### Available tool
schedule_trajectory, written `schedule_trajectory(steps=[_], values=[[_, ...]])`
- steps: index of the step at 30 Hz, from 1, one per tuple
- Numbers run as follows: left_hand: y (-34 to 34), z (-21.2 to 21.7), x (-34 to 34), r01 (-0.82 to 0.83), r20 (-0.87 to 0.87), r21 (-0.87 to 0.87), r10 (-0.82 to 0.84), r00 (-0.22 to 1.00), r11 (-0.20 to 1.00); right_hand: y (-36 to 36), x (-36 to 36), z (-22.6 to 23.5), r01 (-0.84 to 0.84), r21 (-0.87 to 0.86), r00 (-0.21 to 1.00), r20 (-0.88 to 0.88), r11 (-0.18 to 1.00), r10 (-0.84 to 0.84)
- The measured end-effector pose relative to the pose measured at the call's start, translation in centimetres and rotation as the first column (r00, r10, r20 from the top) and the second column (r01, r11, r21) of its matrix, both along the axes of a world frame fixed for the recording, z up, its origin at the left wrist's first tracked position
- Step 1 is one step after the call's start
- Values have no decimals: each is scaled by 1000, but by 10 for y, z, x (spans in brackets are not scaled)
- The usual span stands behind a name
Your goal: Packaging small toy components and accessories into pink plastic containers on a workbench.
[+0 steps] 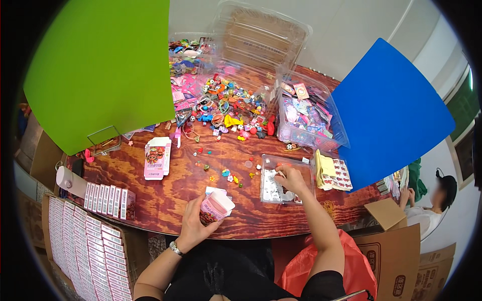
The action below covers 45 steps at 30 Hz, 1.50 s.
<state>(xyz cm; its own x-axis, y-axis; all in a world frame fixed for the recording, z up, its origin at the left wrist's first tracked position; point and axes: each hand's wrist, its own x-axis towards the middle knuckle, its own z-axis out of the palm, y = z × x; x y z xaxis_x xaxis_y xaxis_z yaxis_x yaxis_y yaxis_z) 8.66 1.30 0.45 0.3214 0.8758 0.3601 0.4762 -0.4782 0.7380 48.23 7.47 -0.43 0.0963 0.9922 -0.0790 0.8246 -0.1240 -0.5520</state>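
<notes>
Near the front edge of the table, my left hand [194, 220] is wrapped round a small pink carton [213, 208] whose white flap stands open. Pale cards or papers [215, 190] show just behind it. To the right, my right hand [292, 179] is over a shallow clear plastic tray [281, 161], its fingers bent and drawn together. White flat pieces [271, 188] lie in that tray. Whatever is between the right fingertips is too small to make out. Small colourful charms [230, 176] are scattered between the two hands.
A flat pink carton [157, 158] lies left; packed cartons [108, 199] stand nearby. Behind are heaped trinkets [226, 108] and a clear bin of packets [307, 120]. Sticker sheets [335, 174] sit right. Green [105, 75] and blue [391, 115] panels flank the table. Another person [427, 215] sits far right.
</notes>
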Motion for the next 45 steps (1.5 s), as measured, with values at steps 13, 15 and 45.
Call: schedule_trajectory(steps=[13, 15, 45], values=[[-3, -1, 3, 10, 13, 1, -10, 1000, 1000, 1, -5, -6, 32, 79, 991, 124, 996, -42], [-3, 0, 3, 12, 13, 16, -12, 1000, 1000, 2, -5, -3, 16, 34, 988, 153, 999, -21], [7, -3, 8, -151, 32, 118, 148, 988, 982, -35, -198, 116, -542, 217, 814, -107, 812, 571]])
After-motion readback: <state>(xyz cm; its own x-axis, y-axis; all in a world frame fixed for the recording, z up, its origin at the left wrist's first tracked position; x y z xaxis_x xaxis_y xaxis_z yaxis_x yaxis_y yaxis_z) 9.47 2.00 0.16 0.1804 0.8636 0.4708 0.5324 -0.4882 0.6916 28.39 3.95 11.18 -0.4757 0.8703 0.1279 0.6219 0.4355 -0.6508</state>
